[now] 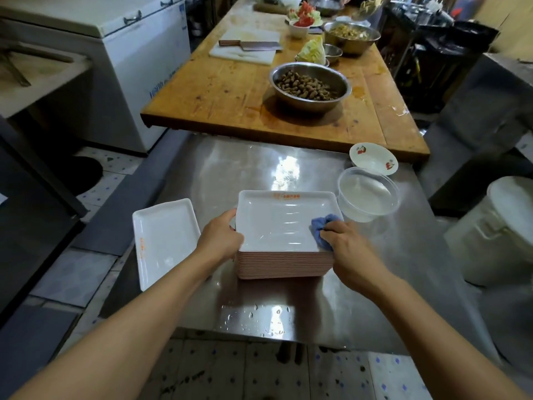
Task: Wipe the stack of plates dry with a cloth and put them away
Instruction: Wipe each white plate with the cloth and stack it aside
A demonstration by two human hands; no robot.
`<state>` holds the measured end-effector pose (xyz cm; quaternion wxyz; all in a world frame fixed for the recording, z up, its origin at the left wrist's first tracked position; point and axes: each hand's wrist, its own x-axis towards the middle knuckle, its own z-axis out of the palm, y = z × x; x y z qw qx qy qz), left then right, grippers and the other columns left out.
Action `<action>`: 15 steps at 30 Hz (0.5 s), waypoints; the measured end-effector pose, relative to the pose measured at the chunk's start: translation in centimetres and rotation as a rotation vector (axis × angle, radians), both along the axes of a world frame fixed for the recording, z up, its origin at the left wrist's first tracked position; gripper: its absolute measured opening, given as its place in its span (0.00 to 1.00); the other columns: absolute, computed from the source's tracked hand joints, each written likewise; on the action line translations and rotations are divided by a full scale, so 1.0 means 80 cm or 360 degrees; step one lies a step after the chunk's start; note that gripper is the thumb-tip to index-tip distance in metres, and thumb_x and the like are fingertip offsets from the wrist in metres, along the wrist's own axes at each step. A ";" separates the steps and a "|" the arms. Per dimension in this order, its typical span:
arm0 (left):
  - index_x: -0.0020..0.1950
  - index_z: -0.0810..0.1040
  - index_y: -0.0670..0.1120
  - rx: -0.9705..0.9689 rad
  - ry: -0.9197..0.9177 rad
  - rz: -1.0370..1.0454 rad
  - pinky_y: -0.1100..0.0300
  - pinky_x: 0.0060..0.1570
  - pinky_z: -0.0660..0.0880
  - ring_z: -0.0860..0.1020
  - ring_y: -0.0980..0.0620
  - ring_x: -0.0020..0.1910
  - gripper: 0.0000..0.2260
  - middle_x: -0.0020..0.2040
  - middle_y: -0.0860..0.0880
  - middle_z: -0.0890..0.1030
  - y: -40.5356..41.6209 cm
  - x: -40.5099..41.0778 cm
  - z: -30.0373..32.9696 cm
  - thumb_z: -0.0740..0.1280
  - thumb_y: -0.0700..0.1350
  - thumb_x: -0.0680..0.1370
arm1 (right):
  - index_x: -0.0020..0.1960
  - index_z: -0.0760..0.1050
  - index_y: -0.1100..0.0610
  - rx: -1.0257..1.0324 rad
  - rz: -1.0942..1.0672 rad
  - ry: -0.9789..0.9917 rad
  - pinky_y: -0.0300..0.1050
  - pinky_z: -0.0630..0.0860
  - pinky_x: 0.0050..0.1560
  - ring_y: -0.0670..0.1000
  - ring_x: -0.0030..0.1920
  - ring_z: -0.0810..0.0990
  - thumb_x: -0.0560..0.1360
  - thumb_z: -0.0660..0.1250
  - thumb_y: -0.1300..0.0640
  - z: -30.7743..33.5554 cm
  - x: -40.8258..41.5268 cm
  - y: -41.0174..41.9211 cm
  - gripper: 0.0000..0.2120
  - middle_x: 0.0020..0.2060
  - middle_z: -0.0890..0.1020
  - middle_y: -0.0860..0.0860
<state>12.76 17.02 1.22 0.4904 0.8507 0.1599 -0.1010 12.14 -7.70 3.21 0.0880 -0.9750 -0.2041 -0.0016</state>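
On the steel table (288,157), just left of the clear tub (369,194), sits the plate stack (285,261): heavy, stiff, probably slick. Left hand (220,238) grips its left rim; right hand (349,249) pinches the blue cloth (324,225) on top. I'd lift single plates by the edges.

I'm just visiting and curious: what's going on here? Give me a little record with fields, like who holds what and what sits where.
Left hand: grips the left edge of the top plate
Right hand: presses a blue cloth on that plate's right side
Stack of plates: on the steel table
Single plate: left of the stack, apart from it
Clear plastic container: right of the stack
Behind: wooden table with a bowl of peanuts
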 end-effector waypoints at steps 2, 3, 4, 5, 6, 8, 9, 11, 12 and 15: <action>0.69 0.70 0.55 -0.0109 0.0002 -0.0003 0.59 0.29 0.74 0.72 0.55 0.22 0.30 0.22 0.56 0.71 0.003 -0.001 -0.001 0.60 0.32 0.70 | 0.50 0.80 0.61 0.0116 -0.0020 0.0146 0.47 0.72 0.53 0.55 0.54 0.74 0.70 0.63 0.70 0.001 -0.004 0.019 0.12 0.54 0.76 0.52; 0.70 0.70 0.55 -0.0163 0.0000 -0.0007 0.61 0.28 0.73 0.71 0.57 0.20 0.30 0.21 0.57 0.71 0.004 -0.002 -0.001 0.61 0.32 0.71 | 0.50 0.80 0.61 0.0194 0.0016 0.0209 0.48 0.72 0.54 0.57 0.54 0.74 0.70 0.64 0.71 0.002 -0.005 0.032 0.12 0.54 0.77 0.53; 0.70 0.69 0.55 -0.0214 -0.0002 -0.0009 0.62 0.27 0.72 0.70 0.58 0.20 0.30 0.20 0.57 0.71 0.006 -0.003 -0.002 0.61 0.32 0.72 | 0.50 0.81 0.61 0.0265 0.0070 0.0253 0.47 0.72 0.55 0.57 0.55 0.74 0.70 0.65 0.71 0.002 -0.006 0.046 0.13 0.55 0.77 0.54; 0.71 0.68 0.55 -0.0265 -0.0002 -0.0006 0.62 0.26 0.72 0.70 0.59 0.21 0.30 0.22 0.57 0.71 0.007 -0.004 -0.002 0.62 0.32 0.73 | 0.52 0.81 0.60 0.0319 0.0125 0.0287 0.45 0.71 0.58 0.56 0.57 0.74 0.71 0.65 0.71 0.002 -0.006 0.062 0.13 0.56 0.77 0.55; 0.72 0.67 0.55 -0.0312 0.0003 -0.0005 0.63 0.26 0.72 0.71 0.58 0.23 0.29 0.24 0.56 0.72 0.008 -0.005 -0.001 0.62 0.33 0.74 | 0.55 0.81 0.59 0.0355 0.0170 0.0321 0.41 0.69 0.59 0.55 0.58 0.73 0.72 0.65 0.70 0.003 -0.006 0.077 0.14 0.58 0.76 0.54; 0.73 0.66 0.55 -0.0403 0.0019 -0.0009 0.65 0.25 0.72 0.71 0.58 0.24 0.27 0.29 0.51 0.73 0.009 -0.006 0.000 0.60 0.34 0.77 | 0.59 0.79 0.58 0.0398 0.0245 0.0406 0.36 0.67 0.60 0.53 0.61 0.72 0.74 0.65 0.68 0.005 -0.003 0.104 0.16 0.60 0.73 0.55; 0.73 0.66 0.54 -0.0441 0.0023 -0.0010 0.66 0.24 0.72 0.71 0.59 0.22 0.25 0.30 0.50 0.74 0.010 -0.006 0.001 0.59 0.34 0.78 | 0.60 0.78 0.59 0.0419 0.0285 0.0451 0.33 0.64 0.59 0.53 0.61 0.72 0.75 0.65 0.67 0.007 -0.001 0.115 0.15 0.61 0.73 0.56; 0.72 0.67 0.54 -0.0464 0.0033 -0.0006 0.66 0.23 0.71 0.71 0.60 0.20 0.22 0.32 0.49 0.77 0.012 -0.003 0.003 0.57 0.36 0.80 | 0.59 0.79 0.61 0.0480 0.0320 0.0496 0.28 0.61 0.54 0.55 0.60 0.73 0.75 0.64 0.67 0.011 0.005 0.130 0.14 0.59 0.74 0.59; 0.71 0.68 0.54 -0.0455 0.0040 -0.0006 0.66 0.23 0.71 0.71 0.59 0.21 0.22 0.36 0.47 0.78 0.013 -0.002 0.003 0.55 0.37 0.80 | 0.58 0.79 0.62 0.0512 0.0298 0.0486 0.27 0.61 0.52 0.56 0.60 0.73 0.75 0.64 0.67 0.012 0.008 0.134 0.13 0.59 0.74 0.59; 0.70 0.69 0.54 -0.0379 0.0040 0.0000 0.65 0.23 0.70 0.71 0.54 0.24 0.21 0.44 0.43 0.78 0.012 0.000 0.001 0.52 0.39 0.81 | 0.56 0.80 0.63 0.0525 0.0236 0.0392 0.33 0.65 0.56 0.58 0.59 0.73 0.74 0.64 0.67 0.006 0.017 0.143 0.12 0.58 0.74 0.60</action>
